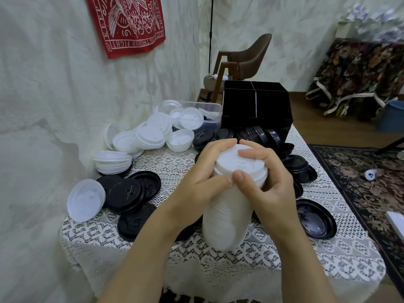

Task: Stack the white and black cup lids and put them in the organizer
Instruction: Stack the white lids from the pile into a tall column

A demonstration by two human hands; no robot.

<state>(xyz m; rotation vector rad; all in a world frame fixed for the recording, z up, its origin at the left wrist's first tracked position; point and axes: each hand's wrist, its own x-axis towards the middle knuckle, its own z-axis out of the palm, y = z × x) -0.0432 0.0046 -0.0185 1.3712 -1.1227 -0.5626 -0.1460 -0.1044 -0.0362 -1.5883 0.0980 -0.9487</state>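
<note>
A tall stack of white lids (pixel 227 217) stands upright in the middle of the table. My left hand (pixel 201 182) and my right hand (pixel 269 182) both grip its top, fingers curled round the uppermost lid. Loose white lids (pixel 150 136) lie in a heap at the back left. Black lids (pixel 129 195) are scattered at the left, and more black lids (pixel 262 134) lean in a row in front of the black organizer (pixel 255 106) at the back of the table.
A clear plastic tub (pixel 209 110) with white lids sits left of the organizer. The table carries a white lace cloth (pixel 328 254), with a wall close on the left. A brown chair (pixel 247 60) stands behind; a patterned rug (pixel 367 182) lies right.
</note>
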